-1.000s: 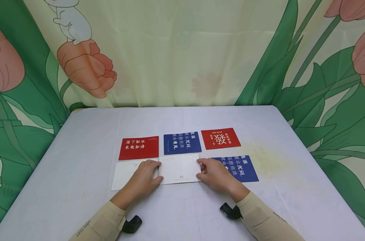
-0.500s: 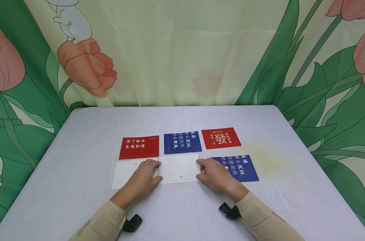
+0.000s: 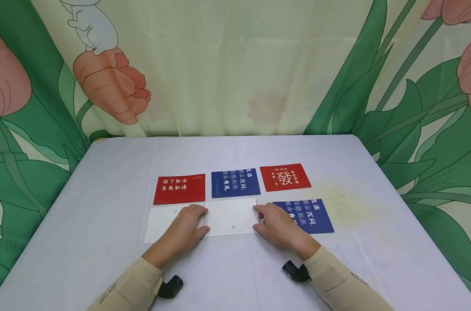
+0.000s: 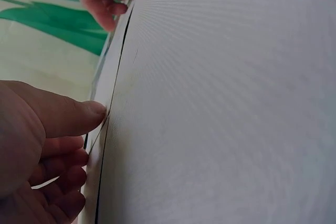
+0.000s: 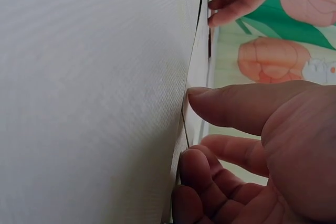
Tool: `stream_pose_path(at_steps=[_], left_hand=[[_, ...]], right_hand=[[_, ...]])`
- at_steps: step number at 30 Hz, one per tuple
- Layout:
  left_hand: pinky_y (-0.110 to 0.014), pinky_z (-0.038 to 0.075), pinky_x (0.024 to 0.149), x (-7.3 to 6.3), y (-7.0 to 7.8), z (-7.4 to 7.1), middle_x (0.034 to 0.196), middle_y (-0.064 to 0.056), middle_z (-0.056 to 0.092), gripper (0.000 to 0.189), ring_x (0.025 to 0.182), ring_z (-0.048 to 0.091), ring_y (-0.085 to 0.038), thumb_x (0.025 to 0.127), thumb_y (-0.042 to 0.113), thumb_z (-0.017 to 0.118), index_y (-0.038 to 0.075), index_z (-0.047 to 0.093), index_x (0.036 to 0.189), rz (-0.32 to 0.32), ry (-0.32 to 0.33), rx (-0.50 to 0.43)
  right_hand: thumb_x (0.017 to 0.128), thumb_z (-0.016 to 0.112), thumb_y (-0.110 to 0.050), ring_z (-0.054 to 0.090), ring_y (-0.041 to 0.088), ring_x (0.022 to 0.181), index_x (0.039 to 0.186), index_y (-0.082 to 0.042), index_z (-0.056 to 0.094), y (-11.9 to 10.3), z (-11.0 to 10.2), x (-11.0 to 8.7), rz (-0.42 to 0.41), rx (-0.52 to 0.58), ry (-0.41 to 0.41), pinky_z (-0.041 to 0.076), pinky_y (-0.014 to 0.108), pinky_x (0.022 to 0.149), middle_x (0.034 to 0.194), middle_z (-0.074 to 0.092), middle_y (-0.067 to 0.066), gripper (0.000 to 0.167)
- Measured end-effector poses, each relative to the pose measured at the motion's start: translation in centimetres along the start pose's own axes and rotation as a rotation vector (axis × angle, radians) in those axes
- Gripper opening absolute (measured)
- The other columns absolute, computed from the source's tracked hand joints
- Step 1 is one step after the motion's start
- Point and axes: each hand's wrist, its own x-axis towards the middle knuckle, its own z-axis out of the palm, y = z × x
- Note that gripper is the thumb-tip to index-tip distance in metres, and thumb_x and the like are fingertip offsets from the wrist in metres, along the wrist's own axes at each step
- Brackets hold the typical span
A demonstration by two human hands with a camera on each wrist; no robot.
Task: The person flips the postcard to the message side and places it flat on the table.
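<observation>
A white card (image 3: 230,218) with small faint print lies in the middle of the front row. My left hand (image 3: 182,226) touches its left edge with thumb and fingertips, partly covering another white card (image 3: 159,222) on the left. On the right edge rests my right hand (image 3: 280,224), its thumb near the lower corner and index finger near the upper one. In the right wrist view the other fingers (image 5: 197,169) are bent beside the card's edge. Under the right hand, part of a blue card (image 3: 315,216) with white characters is hidden.
Behind lie a red card (image 3: 179,190), a blue card (image 3: 235,183) and a red card with a large character (image 3: 285,178), in a row. A white cloth covers the table (image 3: 235,272). A printed curtain (image 3: 227,73) hangs beyond the far edge.
</observation>
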Motion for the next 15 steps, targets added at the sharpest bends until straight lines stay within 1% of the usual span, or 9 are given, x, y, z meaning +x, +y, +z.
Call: stream_pose_path(at_steps=[4,6,9,12,13,15], left_hand=[[-0.044,0.049,0.100,0.01,0.01,0.04,0.129,-0.016,0.060,0.050,0.119,0.055,-0.034,0.080,0.009,0.084,-0.002,0.065,0.125,0.009,-0.006,0.009],[-0.044,0.049,0.100,0.04,0.01,0.07,0.129,-0.016,0.061,0.049,0.120,0.054,-0.034,0.080,0.009,0.083,-0.001,0.066,0.125,0.011,-0.005,0.011],[-0.044,0.049,0.100,0.05,0.03,0.06,0.129,-0.016,0.061,0.049,0.119,0.055,-0.034,0.080,0.009,0.084,-0.001,0.066,0.124,0.014,-0.003,0.012],[-0.044,0.049,0.100,0.05,0.00,0.07,0.129,-0.016,0.061,0.049,0.119,0.055,-0.034,0.079,0.009,0.084,-0.001,0.066,0.124,0.016,-0.002,0.012],[-0.044,0.049,0.100,0.04,0.00,0.06,0.129,-0.016,0.061,0.049,0.119,0.055,-0.034,0.080,0.009,0.084,-0.002,0.066,0.124,0.015,-0.002,0.013],[-0.045,0.049,0.100,0.02,-0.04,0.05,0.128,-0.016,0.061,0.049,0.119,0.055,-0.034,0.080,0.009,0.084,-0.002,0.066,0.124,0.017,-0.001,0.015]], right_hand=[[0.088,0.076,-0.014,0.051,0.017,0.084,0.130,0.001,0.065,-0.01,0.04,-0.02,0.003,-0.012,-0.005,0.049,0.029,0.070,0.093,0.057,0.003,0.046],[0.088,0.076,-0.013,0.054,0.018,0.089,0.130,0.000,0.065,-0.01,0.07,-0.04,-0.001,-0.015,0.001,0.052,0.030,0.074,0.102,0.059,0.007,0.046],[0.088,0.076,-0.012,0.058,0.024,0.105,0.131,-0.001,0.064,0.03,0.14,-0.05,-0.019,-0.017,0.014,0.055,0.037,0.087,0.122,0.059,0.012,0.046],[0.088,0.075,-0.011,0.055,0.030,0.124,0.133,-0.003,0.062,0.07,0.22,-0.03,-0.039,-0.017,0.016,0.049,0.045,0.100,0.136,0.055,0.013,0.048],[0.088,0.075,-0.011,0.053,0.031,0.128,0.134,-0.003,0.062,0.08,0.23,-0.03,-0.042,-0.012,0.013,0.046,0.046,0.103,0.139,0.055,0.012,0.048],[0.088,0.074,-0.010,0.052,0.031,0.130,0.135,-0.003,0.061,0.08,0.27,-0.03,-0.043,-0.003,0.005,0.044,0.047,0.105,0.139,0.056,0.012,0.049]])
